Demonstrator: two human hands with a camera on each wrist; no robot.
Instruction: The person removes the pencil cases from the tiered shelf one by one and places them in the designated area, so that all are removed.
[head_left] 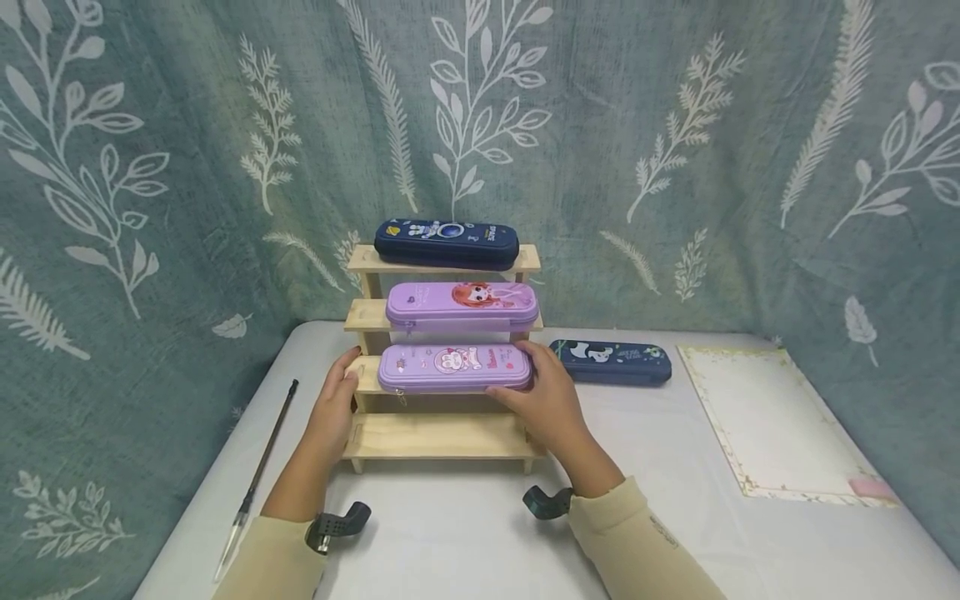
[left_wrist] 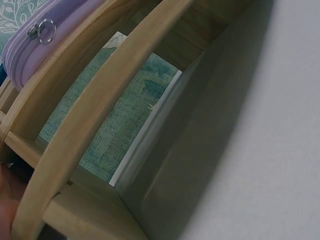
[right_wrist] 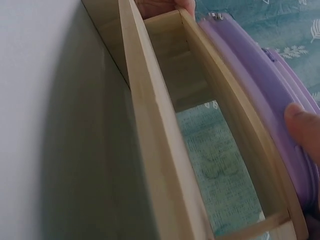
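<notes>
A stepped wooden rack (head_left: 442,435) holds zippered pencil cases on its upper tiers. On the second tier from the bottom lies a light purple pencil case (head_left: 420,367) with a cartoon print. My right hand (head_left: 551,396) grips that case's right end, its thumb (right_wrist: 300,122) along the front side. My left hand (head_left: 333,412) holds the left end of the same tier, fingers partly hidden behind the wood. One tier up is another purple pencil case (head_left: 427,304) with a red-haired girl printed on it. A dark blue astronaut pencil case (head_left: 446,242) lies on the top tier.
Right of the rack, a navy panda pencil case (head_left: 611,362) lies on the white table (head_left: 450,533). A floral-bordered sheet (head_left: 780,421) is farther right. At the left lies a long brush (head_left: 258,475). A patterned green curtain (head_left: 570,167) hangs behind and at both sides.
</notes>
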